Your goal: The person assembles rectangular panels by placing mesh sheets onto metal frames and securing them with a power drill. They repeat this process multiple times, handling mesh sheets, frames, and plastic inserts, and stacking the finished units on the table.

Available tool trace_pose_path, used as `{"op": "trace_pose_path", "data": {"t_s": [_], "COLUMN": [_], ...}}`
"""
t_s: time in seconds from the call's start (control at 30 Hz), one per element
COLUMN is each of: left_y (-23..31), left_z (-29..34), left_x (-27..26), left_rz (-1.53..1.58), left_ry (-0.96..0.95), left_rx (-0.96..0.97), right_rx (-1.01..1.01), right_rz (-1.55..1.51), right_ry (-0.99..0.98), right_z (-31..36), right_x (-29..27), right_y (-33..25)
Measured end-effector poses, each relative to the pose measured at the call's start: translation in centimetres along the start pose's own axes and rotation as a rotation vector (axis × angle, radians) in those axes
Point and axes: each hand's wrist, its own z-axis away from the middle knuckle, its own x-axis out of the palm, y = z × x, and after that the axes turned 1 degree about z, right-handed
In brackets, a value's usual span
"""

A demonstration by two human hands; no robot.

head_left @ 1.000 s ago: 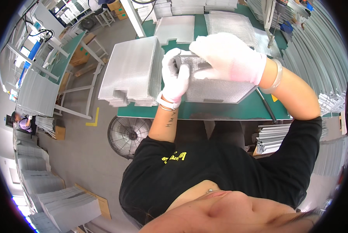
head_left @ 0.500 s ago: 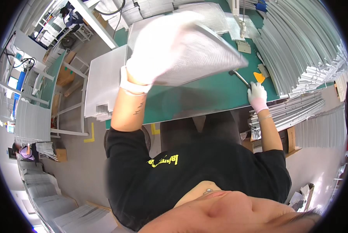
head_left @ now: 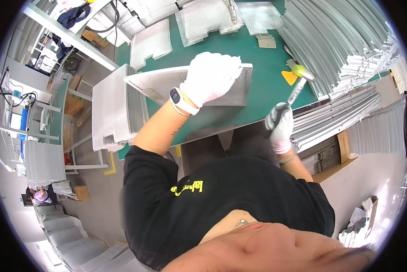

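Note:
My left hand [head_left: 212,78], in a white glove, is closed over the upper edge of a rectangular mesh panel [head_left: 236,93] with a pale frame strip. The panel stands on edge, tilted, on the green tabletop [head_left: 264,59]. My right hand [head_left: 280,123], also gloved, grips the dark handle of a mallet [head_left: 298,92] at the front right of the table. Its head, yellow-green at one end and blurred, points away from me, above the tabletop and right of the panel. Beside that head lies an orange-yellow triangular piece [head_left: 289,78].
A stack of mesh sheets [head_left: 115,109] stands at the table's left edge. More mesh sheets [head_left: 208,22] lie at the back. Long pale frame strips [head_left: 335,41] are piled on the right, with more strips [head_left: 335,120] below. A grey block [head_left: 266,41] lies at back right.
The mallet has been lifted off the tabletop in my right hand and drawn nearer to me. My left hand has lowered the panel and turned it onto its edge.

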Motion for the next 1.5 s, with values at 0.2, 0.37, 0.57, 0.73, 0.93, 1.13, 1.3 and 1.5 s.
{"op": "trace_pose_path", "data": {"t_s": [0.2,0.37,0.57,0.73,0.93,1.13,1.3,1.5], "left_y": [0.7,1.1,1.4,3.0,4.3,4.2,4.1,4.1], "left_z": [0.4,0.6,0.6,1.1,0.1,0.4,0.3,0.5], "left_x": [0.0,-0.1,0.0,1.9,3.9,3.7,3.7,3.5], "left_rz": [-0.056,-0.067,-0.073,-0.023,-0.043,-0.021,-0.011,-0.004], "left_ry": [0.069,0.036,0.061,0.414,0.650,0.616,0.650,0.593], "left_rx": [0.012,-0.023,-0.046,-0.169,-0.265,-0.290,-0.281,-0.274], "right_rx": [0.140,-0.011,0.105,-0.090,-0.796,-0.537,-0.496,-0.243], "right_rz": [0.127,-0.204,0.178,0.801,0.821,1.679,1.090,1.495], "right_ry": [-0.158,0.011,-0.115,-0.182,-0.380,-0.874,-0.520,-0.676], "right_z": [1.2,1.5,0.4,-5.5,-6.5,-6.0,-4.7,-4.9], "right_x": [3.3,4.5,3.6,2.4,5.7,5.5,4.9,2.5], "right_y": [2.7,3.2,0.5,-11.4,-22.4,-20.4,-21.2,-14.8]}}
